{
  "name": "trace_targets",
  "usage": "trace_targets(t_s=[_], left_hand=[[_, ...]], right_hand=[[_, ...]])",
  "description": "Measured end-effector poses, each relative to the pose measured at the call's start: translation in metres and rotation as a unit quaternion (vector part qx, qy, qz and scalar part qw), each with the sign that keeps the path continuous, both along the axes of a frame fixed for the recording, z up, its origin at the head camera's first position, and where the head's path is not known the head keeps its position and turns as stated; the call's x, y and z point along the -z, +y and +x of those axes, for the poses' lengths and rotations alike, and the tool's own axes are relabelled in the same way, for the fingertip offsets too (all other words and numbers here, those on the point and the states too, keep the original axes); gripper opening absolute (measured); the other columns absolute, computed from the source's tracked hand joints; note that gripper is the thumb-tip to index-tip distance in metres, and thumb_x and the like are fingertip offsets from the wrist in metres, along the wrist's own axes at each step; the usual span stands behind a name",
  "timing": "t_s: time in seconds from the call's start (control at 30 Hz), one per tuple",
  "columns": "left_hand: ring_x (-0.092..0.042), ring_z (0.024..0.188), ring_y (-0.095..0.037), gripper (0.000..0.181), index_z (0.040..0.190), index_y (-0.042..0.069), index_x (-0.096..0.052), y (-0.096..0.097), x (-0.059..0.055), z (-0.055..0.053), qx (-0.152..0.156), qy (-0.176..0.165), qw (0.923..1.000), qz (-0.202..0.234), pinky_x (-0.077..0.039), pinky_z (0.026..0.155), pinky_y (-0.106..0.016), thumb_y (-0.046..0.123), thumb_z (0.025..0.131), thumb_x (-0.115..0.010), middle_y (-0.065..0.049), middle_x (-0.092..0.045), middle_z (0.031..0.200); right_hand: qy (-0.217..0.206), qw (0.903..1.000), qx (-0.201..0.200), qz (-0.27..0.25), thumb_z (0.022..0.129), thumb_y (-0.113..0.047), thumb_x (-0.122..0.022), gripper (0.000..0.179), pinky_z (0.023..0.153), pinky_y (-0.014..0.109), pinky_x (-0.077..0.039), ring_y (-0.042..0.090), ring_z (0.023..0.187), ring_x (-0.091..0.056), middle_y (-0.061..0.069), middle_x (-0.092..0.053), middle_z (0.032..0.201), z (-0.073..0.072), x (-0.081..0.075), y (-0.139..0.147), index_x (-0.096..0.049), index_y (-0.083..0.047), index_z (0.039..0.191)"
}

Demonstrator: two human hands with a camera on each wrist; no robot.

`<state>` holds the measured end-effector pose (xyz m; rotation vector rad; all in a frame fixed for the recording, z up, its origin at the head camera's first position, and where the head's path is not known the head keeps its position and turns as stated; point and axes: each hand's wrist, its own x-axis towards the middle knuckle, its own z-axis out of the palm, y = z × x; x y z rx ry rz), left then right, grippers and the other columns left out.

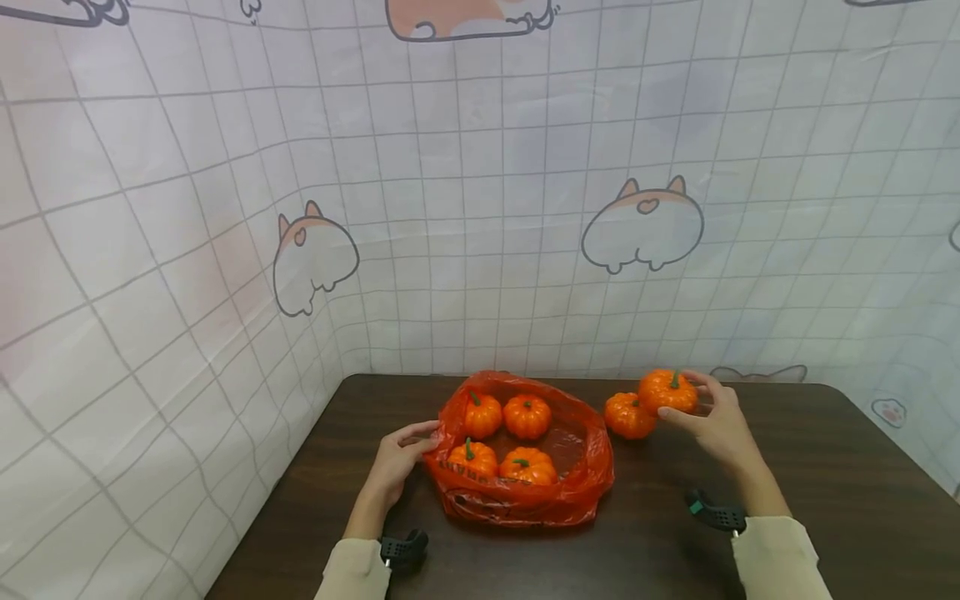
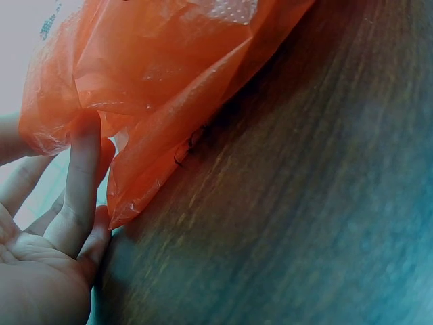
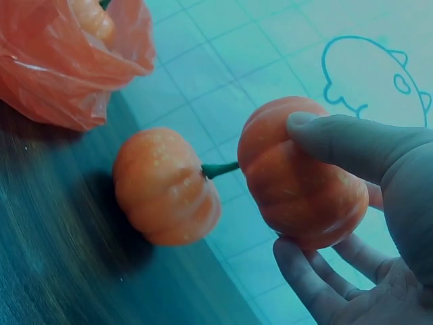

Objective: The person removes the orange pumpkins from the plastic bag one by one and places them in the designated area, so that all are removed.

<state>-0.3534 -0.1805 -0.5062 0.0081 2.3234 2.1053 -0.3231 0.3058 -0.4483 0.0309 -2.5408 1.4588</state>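
Note:
A red plastic bag [image 1: 525, 504] lies wide open on the table, with several small orange pumpkins [image 1: 527, 417] with green stems inside. My left hand [image 1: 401, 458] holds the bag's left rim; in the left wrist view its fingers [image 2: 81, 183] meet the thin plastic. To the right of the bag, my right hand [image 1: 716, 421] grips another pumpkin [image 1: 666, 392], thumb [image 3: 338, 139] on one side and fingers on the other. Just left of that one, a further pumpkin [image 3: 166, 186] sits on the table, its stem overlapping the held pumpkin in the right wrist view.
The dark wooden table [image 1: 825, 467] runs back to a white gridded cloth [image 1: 495, 250] with cartoon animals, which also hangs along the left side. A black band [image 1: 405, 548] is on the left wrist and another black band [image 1: 720, 512] on the right.

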Motion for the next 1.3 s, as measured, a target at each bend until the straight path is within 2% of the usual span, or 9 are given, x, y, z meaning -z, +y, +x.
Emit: trace_targets(t_s=[0.3, 0.6, 0.83, 0.93, 1.1, 1.3], left_hand=[[-0.066, 0.092, -0.017, 0.033, 0.127, 0.01, -0.073, -0.001, 0.002, 0.001, -0.008, 0.003, 1.0, -0.001, -0.054, 0.079, -0.031, 0.012, 0.094, -0.071, -0.01, -0.073, 0.11], [-0.066, 0.092, -0.017, 0.033, 0.127, 0.009, -0.073, -0.001, 0.004, 0.001, -0.003, 0.005, 1.0, -0.001, -0.054, 0.079, -0.032, 0.012, 0.094, -0.071, -0.009, -0.073, 0.11], [-0.066, 0.09, -0.017, 0.033, 0.127, 0.01, -0.073, 0.0, 0.005, 0.0, -0.006, 0.003, 1.0, -0.003, -0.055, 0.077, -0.031, 0.013, 0.094, -0.071, -0.009, -0.073, 0.109], [-0.066, 0.09, -0.017, 0.033, 0.127, 0.01, -0.073, 0.0, 0.005, 0.0, -0.008, 0.002, 1.0, 0.0, -0.054, 0.077, -0.031, 0.013, 0.094, -0.072, -0.009, -0.073, 0.108], [-0.066, 0.092, -0.017, 0.033, 0.127, 0.01, -0.073, 0.001, 0.004, 0.0, -0.005, 0.004, 1.0, -0.006, -0.054, 0.078, -0.031, 0.013, 0.094, -0.071, -0.009, -0.073, 0.11], [-0.066, 0.092, -0.017, 0.032, 0.126, 0.01, -0.073, 0.001, 0.001, -0.001, -0.005, 0.008, 0.9999, -0.009, -0.054, 0.079, -0.031, 0.013, 0.094, -0.071, -0.009, -0.073, 0.111]], right_hand=[[-0.004, 0.9999, 0.01, 0.003, 0.092, -0.037, -0.076, 0.091, 0.097, 0.063, -0.05, 0.057, 0.131, -0.042, 0.036, -0.019, 0.15, -0.002, 0.006, 0.008, -0.026, -0.003, 0.16], [-0.021, 0.9996, 0.02, 0.005, 0.095, -0.039, -0.073, 0.092, 0.099, 0.065, -0.048, 0.059, 0.131, -0.04, 0.039, -0.016, 0.151, -0.001, 0.022, 0.019, -0.023, 0.0, 0.16], [-0.026, 0.9989, 0.039, 0.005, 0.095, -0.038, -0.073, 0.091, 0.094, 0.054, -0.052, 0.057, 0.129, -0.041, 0.04, -0.016, 0.15, -0.003, 0.033, 0.024, -0.023, 0.001, 0.16], [-0.025, 0.9985, 0.046, 0.012, 0.095, -0.036, -0.073, 0.09, 0.095, 0.057, -0.049, 0.056, 0.127, -0.041, 0.041, -0.016, 0.149, -0.005, 0.039, 0.027, -0.023, 0.002, 0.16], [-0.035, 0.9977, 0.057, 0.013, 0.095, -0.034, -0.073, 0.09, 0.102, 0.067, -0.039, 0.055, 0.127, -0.038, 0.041, -0.016, 0.149, -0.008, 0.049, 0.03, -0.022, 0.002, 0.16], [-0.047, 0.9974, 0.054, 0.009, 0.096, -0.036, -0.072, 0.091, 0.108, 0.072, -0.03, 0.057, 0.13, -0.034, 0.041, -0.015, 0.15, -0.013, 0.056, 0.031, -0.02, 0.002, 0.161]])
